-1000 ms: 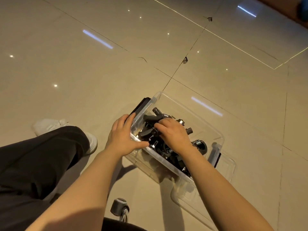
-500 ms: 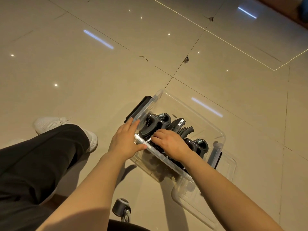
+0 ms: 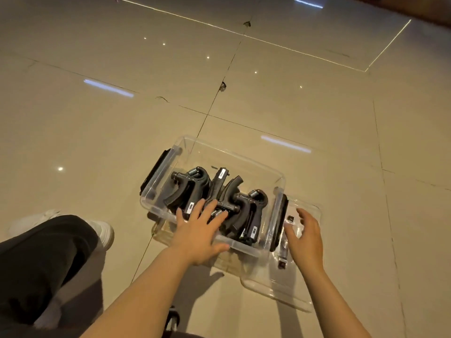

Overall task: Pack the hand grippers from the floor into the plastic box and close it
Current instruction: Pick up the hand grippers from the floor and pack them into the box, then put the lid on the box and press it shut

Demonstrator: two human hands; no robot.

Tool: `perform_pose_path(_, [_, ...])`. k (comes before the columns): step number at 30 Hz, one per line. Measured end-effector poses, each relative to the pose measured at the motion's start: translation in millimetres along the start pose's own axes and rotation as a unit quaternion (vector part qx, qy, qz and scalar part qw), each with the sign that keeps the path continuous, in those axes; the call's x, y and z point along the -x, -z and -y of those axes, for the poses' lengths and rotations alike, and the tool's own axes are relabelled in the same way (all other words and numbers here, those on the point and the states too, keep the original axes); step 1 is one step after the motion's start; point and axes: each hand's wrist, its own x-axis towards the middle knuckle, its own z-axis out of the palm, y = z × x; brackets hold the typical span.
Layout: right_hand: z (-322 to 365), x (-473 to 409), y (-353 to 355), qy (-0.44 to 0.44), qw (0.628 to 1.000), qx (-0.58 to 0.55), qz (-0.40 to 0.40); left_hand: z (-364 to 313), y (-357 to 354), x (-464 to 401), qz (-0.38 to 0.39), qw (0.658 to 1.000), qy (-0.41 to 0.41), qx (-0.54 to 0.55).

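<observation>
Beige glossy floor tiles (image 3: pixel 97 132) (cracked seams) under clear plastic box (image 3: pixel 234 152).

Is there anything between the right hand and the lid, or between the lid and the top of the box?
Nothing visible blocks the right hand from the clear lid. The left hand lies across the box opening.

One clear plastic box (image 3: pixel 234 154) on the floor. One clear lid (image 3: pixel 288 286) lying beside it. Black latches on the box: two, one at each end (image 3: pixel 156 170) (image 3: pixel 280 223). Hand grippers (image 3: pixel 192 186) inside: at least three, heaped and overlapping, exact number cannot be told. Hands: two. White shoe (image 3: pixel 103 231): one.
</observation>
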Motion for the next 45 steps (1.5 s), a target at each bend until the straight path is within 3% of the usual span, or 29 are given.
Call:
perform_pose_path(3, [-71,17,10,-0.191,0.980,0.023,0.045,-24,-13,-1,0.022,0.997,-0.072,-0.013])
perform_pose_path(6, [-122,31,6,-0.279,0.953,0.029,0.117,-33,-24,-1,0.041,0.990,-0.086,-0.102])
perform_pose_path(11, [-151,44,-6,-0.326,0.926,0.031,0.189,-37,-26,-1,0.107,0.985,-0.060,-0.123])
perform_pose_path(18, [-139,36,4,-0.348,0.931,0.018,0.113,-49,-28,-4,0.130,0.980,0.000,-0.149])
perform_pose_path(23, [-149,42,15,-0.420,0.879,-0.157,0.164,-51,-25,-4,0.150,0.978,0.012,-0.145])
perform_pose_path(29, [-140,58,36,-0.398,0.888,-0.223,0.057,-51,-22,-4,0.132,0.985,-0.001,-0.114])
perform_pose_path(34, [-115,56,50,-0.346,0.892,-0.290,-0.004,-63,-2,-12,-0.002,0.993,-0.115,-0.011])
perform_pose_path(40, [-67,52,51,-0.308,0.863,-0.401,-0.019,-104,42,-18,-0.108,0.980,-0.153,0.059])
perform_pose_path(42, [-46,53,57,-0.265,0.878,-0.396,-0.044,-107,50,-15,-0.138,0.974,-0.175,0.050])
perform_pose_path(45, [-8,47,71,-0.136,0.936,-0.318,-0.065,-93,50,-14,-0.191,0.965,-0.175,0.041])
